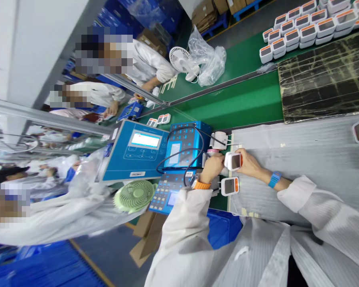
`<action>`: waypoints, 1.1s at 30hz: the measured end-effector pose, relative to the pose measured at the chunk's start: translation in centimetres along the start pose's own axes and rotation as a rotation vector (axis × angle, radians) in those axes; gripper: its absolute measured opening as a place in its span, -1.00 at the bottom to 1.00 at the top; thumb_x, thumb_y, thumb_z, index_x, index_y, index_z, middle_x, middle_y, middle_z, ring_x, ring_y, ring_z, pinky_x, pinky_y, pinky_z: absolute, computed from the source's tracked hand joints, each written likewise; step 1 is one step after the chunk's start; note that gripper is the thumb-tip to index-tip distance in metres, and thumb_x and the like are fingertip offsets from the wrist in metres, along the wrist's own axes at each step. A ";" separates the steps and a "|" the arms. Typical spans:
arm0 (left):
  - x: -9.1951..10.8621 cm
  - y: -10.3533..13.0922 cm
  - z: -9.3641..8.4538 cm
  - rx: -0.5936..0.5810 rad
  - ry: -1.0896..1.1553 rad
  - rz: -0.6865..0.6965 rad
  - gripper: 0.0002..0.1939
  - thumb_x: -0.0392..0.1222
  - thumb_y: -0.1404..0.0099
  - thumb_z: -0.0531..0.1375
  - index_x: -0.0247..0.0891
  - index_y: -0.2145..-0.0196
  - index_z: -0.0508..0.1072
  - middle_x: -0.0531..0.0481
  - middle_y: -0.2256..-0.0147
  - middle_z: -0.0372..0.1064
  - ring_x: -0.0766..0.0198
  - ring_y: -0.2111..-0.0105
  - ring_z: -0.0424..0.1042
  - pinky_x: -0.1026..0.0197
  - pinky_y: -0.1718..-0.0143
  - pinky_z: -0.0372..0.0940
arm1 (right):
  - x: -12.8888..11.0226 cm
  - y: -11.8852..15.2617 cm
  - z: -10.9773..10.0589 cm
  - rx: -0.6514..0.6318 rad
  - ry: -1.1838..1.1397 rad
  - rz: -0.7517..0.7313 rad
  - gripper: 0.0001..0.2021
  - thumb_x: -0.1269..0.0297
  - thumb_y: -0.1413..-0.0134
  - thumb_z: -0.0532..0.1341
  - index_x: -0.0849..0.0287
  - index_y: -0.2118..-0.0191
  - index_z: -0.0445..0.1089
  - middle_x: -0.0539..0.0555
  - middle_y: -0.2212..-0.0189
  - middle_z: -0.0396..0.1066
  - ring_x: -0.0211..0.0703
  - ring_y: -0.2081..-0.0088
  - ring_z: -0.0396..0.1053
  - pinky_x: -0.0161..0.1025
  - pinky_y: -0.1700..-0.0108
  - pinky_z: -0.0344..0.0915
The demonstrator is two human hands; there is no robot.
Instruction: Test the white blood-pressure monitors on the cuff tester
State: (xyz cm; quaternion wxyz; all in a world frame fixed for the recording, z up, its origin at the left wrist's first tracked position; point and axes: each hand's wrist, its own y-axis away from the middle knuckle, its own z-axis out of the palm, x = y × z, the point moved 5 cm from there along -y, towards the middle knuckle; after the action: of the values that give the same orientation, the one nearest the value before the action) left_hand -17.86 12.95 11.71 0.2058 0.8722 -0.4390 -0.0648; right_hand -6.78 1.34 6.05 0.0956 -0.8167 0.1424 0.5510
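Note:
A small white device with a dark screen and orange trim (235,161) is held up between my hands, above the left end of the grey-covered bench. My right hand (249,162) has its fingers closed on the right side of the device. On its left side, my left hand (212,168) is closed against it, with the fingertips partly hidden. Just below lies a similar white device (229,186), screen up, attached at its left to a grey fixture. Above my left hand is a white fixture (219,140) with thin prongs pointing right.
Blue test instruments (137,149) with black cables stand left of my hands, beside a green fan (134,196). Many white devices (302,30) are stacked at the upper right, behind a dark taped board (323,77). A white fan (181,59) and plastic bag (209,59) sit near co-workers across the bench.

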 end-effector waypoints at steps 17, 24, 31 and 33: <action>11.7 2.3 4.4 0.297 1.044 0.384 -0.24 0.23 -0.15 0.40 -0.19 -0.13 0.23 -0.17 -0.04 0.31 0.03 -0.04 0.40 -0.02 -0.09 0.33 | 3.9 6.6 -9.0 -0.352 -0.783 0.103 -0.41 0.00 -0.08 0.36 0.13 -0.16 0.30 0.01 0.26 0.44 -0.28 0.44 0.33 -0.37 0.49 0.24; 12.3 1.8 4.9 0.368 1.070 0.433 -0.23 0.26 -0.18 0.37 -0.17 -0.16 0.21 -0.21 -0.09 0.28 0.00 -0.11 0.37 -0.07 -0.14 0.31 | 3.9 6.8 -10.4 -0.197 -0.773 0.107 -0.49 -0.11 -0.17 0.29 0.14 -0.09 0.35 -0.09 0.49 0.35 -0.36 0.62 0.18 -0.38 0.59 0.10; 12.6 2.2 5.4 0.378 1.153 0.468 -0.22 0.36 -0.20 0.30 -0.11 -0.14 0.08 -0.35 -0.26 0.12 -0.14 -0.27 0.25 -0.22 -0.22 0.24 | 5.6 6.6 -10.5 -0.217 -0.764 0.245 -0.49 -0.08 -0.07 0.34 0.16 0.00 0.30 -0.15 0.59 0.36 -0.32 0.68 0.26 -0.40 0.66 0.14; 12.9 2.3 5.6 0.362 1.139 0.495 -0.23 0.36 -0.19 0.31 -0.09 -0.13 0.10 -0.33 -0.28 0.10 -0.14 -0.30 0.21 -0.23 -0.23 0.23 | 5.9 6.7 -10.2 -0.277 -0.822 0.263 -0.49 -0.09 -0.07 0.33 0.15 0.02 0.26 -0.14 0.59 0.39 -0.27 0.68 0.32 -0.39 0.67 0.19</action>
State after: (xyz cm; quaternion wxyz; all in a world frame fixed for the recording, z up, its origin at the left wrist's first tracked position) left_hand -13.36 -0.14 8.49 0.2652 0.6638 -0.4533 0.5325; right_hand 1.99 -8.89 4.38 -0.0369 -0.5099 0.1200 0.8510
